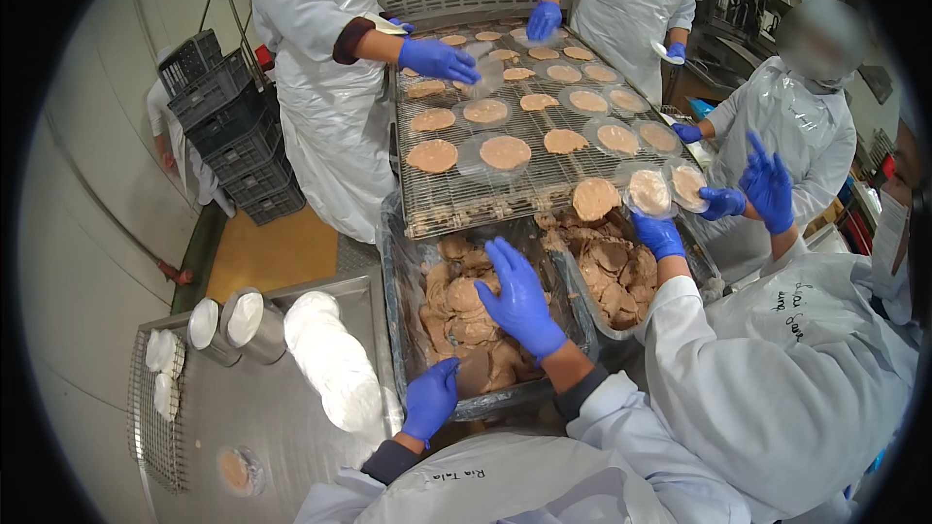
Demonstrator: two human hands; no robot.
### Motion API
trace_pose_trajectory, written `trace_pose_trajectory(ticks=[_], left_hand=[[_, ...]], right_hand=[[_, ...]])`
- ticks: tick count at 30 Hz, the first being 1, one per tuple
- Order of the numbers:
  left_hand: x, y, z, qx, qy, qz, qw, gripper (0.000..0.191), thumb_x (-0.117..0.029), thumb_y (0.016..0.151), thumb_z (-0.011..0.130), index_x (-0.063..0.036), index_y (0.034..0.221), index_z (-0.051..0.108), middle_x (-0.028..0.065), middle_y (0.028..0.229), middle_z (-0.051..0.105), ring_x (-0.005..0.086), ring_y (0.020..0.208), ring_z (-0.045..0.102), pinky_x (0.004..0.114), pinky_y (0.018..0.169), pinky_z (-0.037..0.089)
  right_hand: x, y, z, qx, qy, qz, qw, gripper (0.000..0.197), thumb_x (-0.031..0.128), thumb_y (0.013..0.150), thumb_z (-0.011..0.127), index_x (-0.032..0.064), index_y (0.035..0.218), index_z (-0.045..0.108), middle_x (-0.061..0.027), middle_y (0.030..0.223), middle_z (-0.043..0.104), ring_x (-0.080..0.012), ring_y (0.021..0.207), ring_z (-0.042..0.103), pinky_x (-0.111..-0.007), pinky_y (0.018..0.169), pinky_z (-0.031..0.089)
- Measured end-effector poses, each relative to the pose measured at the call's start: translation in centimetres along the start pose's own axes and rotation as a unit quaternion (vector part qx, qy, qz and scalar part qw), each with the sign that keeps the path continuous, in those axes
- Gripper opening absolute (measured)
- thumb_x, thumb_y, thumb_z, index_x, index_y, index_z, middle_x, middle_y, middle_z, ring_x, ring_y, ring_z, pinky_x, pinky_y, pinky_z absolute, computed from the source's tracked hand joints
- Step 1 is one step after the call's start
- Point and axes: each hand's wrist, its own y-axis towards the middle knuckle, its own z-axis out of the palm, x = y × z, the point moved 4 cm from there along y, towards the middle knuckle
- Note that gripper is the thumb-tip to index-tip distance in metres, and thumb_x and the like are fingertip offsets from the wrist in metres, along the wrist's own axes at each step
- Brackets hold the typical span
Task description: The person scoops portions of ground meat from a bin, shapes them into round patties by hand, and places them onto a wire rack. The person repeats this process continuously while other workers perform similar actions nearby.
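My right hand (523,302), in a blue glove, is open above a lined tub (397,356) of ground meat paste (459,291), fingers extended and thumb apart. At the tub's near left side, my left hand (431,399) has its thumb against a smooth brown lump of meat paste (477,371). The lump hides its other fingers. Beyond the tub, a wire-mesh conveyor (480,196) carries rows of flat round patties (432,156), some of them on clear round sheets (484,169).
To the left, a steel table (291,444) holds a row of stacked white discs (335,364), metal cylinders (255,327) and a wire basket (156,407). A second tub of paste (611,276) adjoins mine. Co-workers' gloved hands (437,62) reach over the conveyor; another co-worker's arm (670,306) is close on my right.
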Motion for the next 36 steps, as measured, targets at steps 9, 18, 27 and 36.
trace_pose_trajectory(ticks=[9, 18, 27, 36], left_hand=[[-0.3, 0.2, 0.0, -0.019, -0.015, 0.025, 0.999, 0.02, -0.014, 0.08, 0.051, -0.0094, 0.095, 0.062, 0.0146, 0.089, 0.062, 0.0322, 0.076, 0.06, 0.038, 0.068, 0.049], [-0.5, 0.3, -0.2, -0.015, -0.012, 0.035, 0.999, 0.02, -0.015, 0.08, 0.05, -0.0094, 0.095, 0.062, 0.0144, 0.089, 0.062, 0.0317, 0.075, 0.061, 0.038, 0.066, 0.049], [-0.2, 0.3, 0.3, -0.003, -0.003, 0.037, 0.999, 0.02, -0.014, 0.08, 0.05, -0.0097, 0.095, 0.062, 0.0137, 0.087, 0.062, 0.0313, 0.074, 0.061, 0.039, 0.065, 0.049], [-0.7, 0.4, -0.1, -0.014, -0.003, 0.061, 0.998, 0.019, -0.014, 0.08, 0.051, -0.0093, 0.094, 0.062, 0.0134, 0.085, 0.062, 0.0312, 0.073, 0.061, 0.038, 0.064, 0.049]], right_hand=[[-1.4, 7.7, -1.4, 0.064, -0.183, 0.014, 0.981, 0.091, 0.02, 0.066, 0.07, 0.0024, 0.136, 0.015, -0.0185, 0.141, 0.017, -0.0328, 0.13, 0.019, -0.043, 0.105, 0.018], [-4.8, 8.1, -0.4, 0.096, -0.301, -0.001, 0.949, 0.074, 0.006, 0.067, 0.059, 0.0049, 0.133, 0.025, -0.0141, 0.137, 0.029, -0.0276, 0.127, 0.027, -0.041, 0.106, 0.018], [-4.5, 7.3, -5.0, 0.022, -0.134, -0.083, 0.987, 0.035, 0.006, 0.075, 0.053, 0.0089, 0.11, 0.055, -0.0126, 0.109, 0.056, -0.0287, 0.1, 0.053, -0.039, 0.087, 0.041], [-3.5, 15.5, -8.3, -0.194, -0.074, -0.029, 0.978, 0.022, 0.02, 0.084, 0.048, 0.0071, 0.099, 0.059, -0.0158, 0.091, 0.061, -0.033, 0.082, 0.058, -0.039, 0.07, 0.047]])
